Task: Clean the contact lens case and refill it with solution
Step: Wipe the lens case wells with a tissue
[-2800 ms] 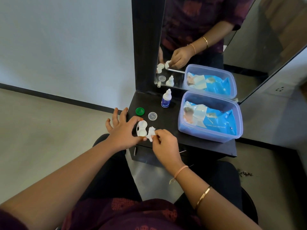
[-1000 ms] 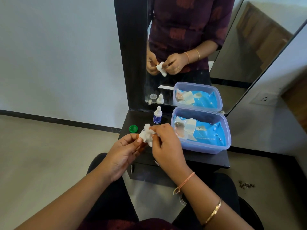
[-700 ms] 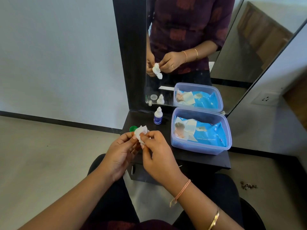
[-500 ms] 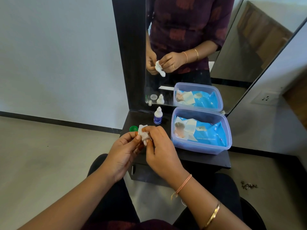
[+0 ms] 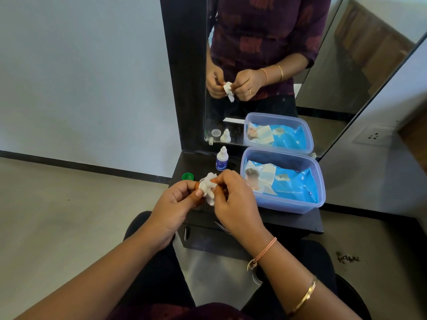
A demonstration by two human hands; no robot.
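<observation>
The left hand [image 5: 175,204] grips the small lens case, likely light, hard and slippery, over the near left surface [image 5: 288,219], hidden in soft tissue [image 5: 208,187] the right hand [image 5: 235,204] pinches; best held by its edges.

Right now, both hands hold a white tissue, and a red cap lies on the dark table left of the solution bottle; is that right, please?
Not quite: the head view shows the cap is green, not red. It does lie on the dark table left of the solution bottle, and the left hand and right hand both hold the white tissue.
</observation>
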